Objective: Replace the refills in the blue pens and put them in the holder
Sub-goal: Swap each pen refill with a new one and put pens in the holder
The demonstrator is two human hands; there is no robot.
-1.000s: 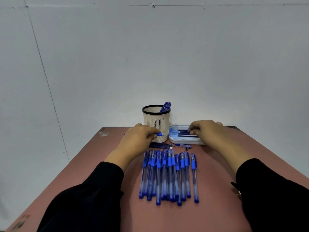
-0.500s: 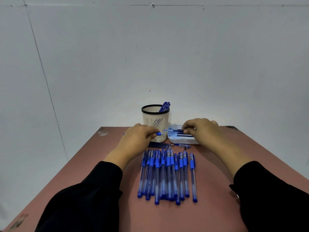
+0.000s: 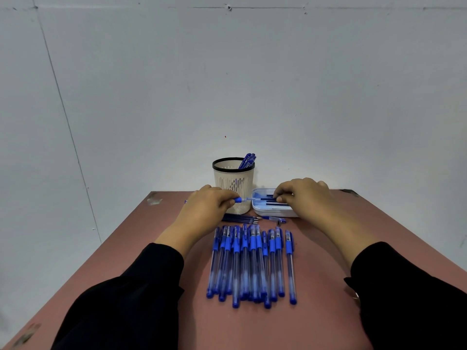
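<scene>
1. Head view: left hand sits in front of the holder, fingers curled and pinching a pen by its blue grip; the pen's clear tip end points right, toward the tray.
2. Right hand rests over the tray, fingertips pinched on a refill lying among the others in it; that refill reaches left toward the pen's tip; whether the two touch cannot be told.
3. The holder, white with a black rim, stands at the table's far edge, just left of the tray; a few pens in it lean against its right side.
4. Loose refills lie in front of the holder; a short pen part lies just right of them.
5. A row of pens lies side by side nearer the person, between the two black sleeves.
</scene>
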